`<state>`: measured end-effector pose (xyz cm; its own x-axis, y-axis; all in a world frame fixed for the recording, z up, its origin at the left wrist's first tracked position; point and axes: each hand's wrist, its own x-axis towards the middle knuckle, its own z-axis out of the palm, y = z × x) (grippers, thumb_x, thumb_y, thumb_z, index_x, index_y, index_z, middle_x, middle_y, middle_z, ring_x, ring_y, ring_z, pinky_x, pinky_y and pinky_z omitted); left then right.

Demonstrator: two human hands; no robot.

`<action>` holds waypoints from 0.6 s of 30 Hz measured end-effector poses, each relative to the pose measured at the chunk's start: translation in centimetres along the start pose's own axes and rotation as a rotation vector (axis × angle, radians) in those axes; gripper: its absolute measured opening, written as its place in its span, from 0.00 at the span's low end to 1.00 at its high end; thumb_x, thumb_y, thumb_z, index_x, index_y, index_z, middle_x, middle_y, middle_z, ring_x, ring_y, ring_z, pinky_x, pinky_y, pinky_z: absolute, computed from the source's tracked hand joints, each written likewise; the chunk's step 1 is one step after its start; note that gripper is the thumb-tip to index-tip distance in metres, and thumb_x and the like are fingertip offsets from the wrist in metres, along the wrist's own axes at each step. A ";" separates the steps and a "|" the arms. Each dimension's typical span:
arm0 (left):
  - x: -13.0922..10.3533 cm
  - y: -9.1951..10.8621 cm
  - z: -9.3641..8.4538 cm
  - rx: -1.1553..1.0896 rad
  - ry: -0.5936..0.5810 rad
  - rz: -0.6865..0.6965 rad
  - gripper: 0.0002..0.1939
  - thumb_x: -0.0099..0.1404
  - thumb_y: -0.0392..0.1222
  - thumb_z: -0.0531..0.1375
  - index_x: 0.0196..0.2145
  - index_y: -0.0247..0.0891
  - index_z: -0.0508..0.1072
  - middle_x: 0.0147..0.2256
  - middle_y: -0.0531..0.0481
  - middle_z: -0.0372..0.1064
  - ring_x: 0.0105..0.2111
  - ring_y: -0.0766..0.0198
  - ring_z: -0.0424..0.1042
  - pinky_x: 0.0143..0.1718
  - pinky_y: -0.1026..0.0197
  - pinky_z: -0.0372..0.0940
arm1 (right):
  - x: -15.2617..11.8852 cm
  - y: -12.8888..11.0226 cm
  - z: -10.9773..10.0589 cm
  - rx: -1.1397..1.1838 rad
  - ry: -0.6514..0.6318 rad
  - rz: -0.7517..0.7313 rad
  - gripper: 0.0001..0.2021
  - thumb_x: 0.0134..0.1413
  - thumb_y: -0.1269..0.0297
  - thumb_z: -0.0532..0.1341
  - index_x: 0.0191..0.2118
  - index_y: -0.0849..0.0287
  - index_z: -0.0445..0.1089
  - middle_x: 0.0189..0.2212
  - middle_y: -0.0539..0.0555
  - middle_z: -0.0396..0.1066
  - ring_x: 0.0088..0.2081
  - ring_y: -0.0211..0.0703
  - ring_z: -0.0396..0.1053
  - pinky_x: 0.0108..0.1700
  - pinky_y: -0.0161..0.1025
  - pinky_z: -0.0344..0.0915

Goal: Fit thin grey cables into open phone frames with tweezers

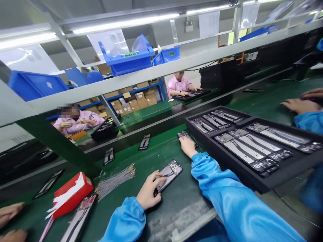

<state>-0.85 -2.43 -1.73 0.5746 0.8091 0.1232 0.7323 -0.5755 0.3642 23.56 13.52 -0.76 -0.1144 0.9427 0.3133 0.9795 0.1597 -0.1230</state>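
My left hand (149,192) grips the near end of an open-backed phone (172,172) lying on the green bench, its circuit board exposed at the far end. Farther off, my right hand (188,146) has its fingers closed around another open-backed phone (182,134), partly covered by the hand. Beside that hand stands a black foam tray (202,139) with several similar phones in its compartments. A bundle of thin grey cables (114,181) with gold-coloured ends lies left of my left hand.
At the left are a red box (84,188) with white strips and a large open phone (80,218). Smaller phones (144,142) lie along the bench's far side. Co-workers' hands show at the left (11,213) and right (301,105). A shelf rail with blue bins (131,64) runs overhead.
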 end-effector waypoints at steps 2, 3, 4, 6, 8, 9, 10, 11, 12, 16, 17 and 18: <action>0.1 0.0 -0.1 0.024 0.012 0.003 0.35 0.42 0.30 0.52 0.51 0.41 0.62 0.53 0.46 0.53 0.58 0.51 0.47 0.58 0.47 0.49 | -0.1 0.3 -0.5 -0.001 0.017 -0.012 0.14 0.57 0.61 0.55 0.48 0.61 0.63 0.46 0.56 0.64 0.42 0.42 0.65 0.42 0.45 0.66; 0.1 -0.1 -0.2 0.040 0.030 -0.005 0.34 0.43 0.30 0.52 0.52 0.41 0.61 0.53 0.46 0.53 0.58 0.51 0.47 0.58 0.47 0.48 | -0.3 0.2 -0.8 0.002 0.024 -0.032 0.14 0.57 0.61 0.55 0.48 0.61 0.62 0.46 0.57 0.63 0.43 0.42 0.65 0.42 0.45 0.66; 0.0 -0.3 -0.2 0.057 0.054 -0.020 0.33 0.44 0.31 0.51 0.52 0.41 0.61 0.53 0.46 0.54 0.58 0.52 0.48 0.58 0.47 0.48 | -0.5 -0.2 -1.1 0.007 0.026 -0.066 0.14 0.57 0.61 0.55 0.48 0.61 0.62 0.46 0.57 0.63 0.43 0.42 0.65 0.42 0.45 0.66; -0.3 -0.7 -0.3 0.086 0.109 -0.072 0.31 0.48 0.32 0.51 0.52 0.41 0.61 0.53 0.45 0.54 0.57 0.53 0.50 0.58 0.48 0.49 | -1.1 -1.4 -1.8 0.025 0.016 -0.175 0.14 0.57 0.61 0.55 0.47 0.61 0.63 0.45 0.56 0.64 0.42 0.42 0.66 0.41 0.45 0.66; -0.7 -1.4 -0.4 0.104 0.151 -0.139 0.29 0.52 0.35 0.52 0.54 0.41 0.59 0.53 0.44 0.54 0.56 0.54 0.52 0.57 0.49 0.51 | -2.0 -3.2 -2.4 0.050 -0.008 -0.327 0.14 0.56 0.61 0.55 0.46 0.62 0.63 0.44 0.56 0.65 0.41 0.42 0.66 0.41 0.45 0.66; -0.9 -1.6 -0.5 0.110 0.164 -0.170 0.29 0.53 0.38 0.53 0.54 0.41 0.59 0.53 0.44 0.54 0.56 0.54 0.53 0.56 0.49 0.52 | -2.5 -4.2 -2.6 0.065 -0.019 -0.407 0.13 0.56 0.61 0.55 0.45 0.62 0.64 0.43 0.55 0.65 0.41 0.41 0.66 0.41 0.45 0.66; -1.0 -1.9 -0.5 0.117 0.175 -0.196 0.29 0.54 0.39 0.54 0.55 0.41 0.58 0.54 0.43 0.54 0.55 0.53 0.54 0.56 0.49 0.53 | -3.1 -5.2 -2.7 0.081 -0.030 -0.483 0.13 0.57 0.60 0.55 0.44 0.62 0.64 0.42 0.55 0.66 0.40 0.41 0.66 0.40 0.44 0.65; -1.1 -2.0 -0.5 0.124 0.185 -0.210 0.28 0.54 0.41 0.54 0.54 0.40 0.59 0.53 0.42 0.54 0.54 0.53 0.55 0.55 0.49 0.54 | -3.7 -6.1 -2.8 0.097 -0.038 -0.554 0.13 0.57 0.60 0.54 0.43 0.62 0.65 0.41 0.54 0.66 0.40 0.41 0.66 0.40 0.43 0.65; -1.1 -2.1 -0.6 0.131 0.197 -0.216 0.27 0.55 0.42 0.55 0.54 0.39 0.60 0.53 0.42 0.55 0.54 0.53 0.56 0.55 0.48 0.54 | -4.3 -6.9 -2.9 0.114 -0.046 -0.619 0.12 0.57 0.59 0.54 0.42 0.62 0.66 0.40 0.54 0.66 0.40 0.41 0.66 0.40 0.42 0.65; -0.8 -2.2 -0.4 0.138 0.253 -0.229 0.28 0.55 0.46 0.57 0.53 0.35 0.61 0.51 0.40 0.59 0.52 0.53 0.58 0.54 0.50 0.55 | -6.4 -8.7 -2.8 0.184 -0.058 -0.826 0.20 0.54 0.49 0.52 0.38 0.61 0.67 0.37 0.56 0.66 0.42 0.44 0.63 0.39 0.39 0.63; -0.6 -2.3 -0.4 0.134 0.262 -0.247 0.29 0.54 0.46 0.58 0.53 0.34 0.60 0.50 0.39 0.59 0.51 0.53 0.58 0.54 0.50 0.55 | -6.7 -8.8 -2.7 0.198 -0.058 -0.865 0.23 0.52 0.45 0.52 0.39 0.62 0.67 0.38 0.57 0.66 0.43 0.46 0.62 0.39 0.40 0.63; -0.4 -2.4 -0.4 0.129 0.269 -0.265 0.30 0.54 0.47 0.58 0.53 0.33 0.59 0.50 0.39 0.60 0.51 0.53 0.59 0.54 0.49 0.55 | -6.9 -8.9 -2.6 0.211 -0.058 -0.899 0.27 0.49 0.41 0.51 0.41 0.62 0.66 0.40 0.58 0.65 0.44 0.47 0.61 0.40 0.41 0.63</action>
<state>-2.98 -1.32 -2.33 0.2562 0.9239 0.2842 0.8917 -0.3393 0.2994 16.04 4.81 0.64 -0.8306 0.4507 0.3271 0.4685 0.8830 -0.0270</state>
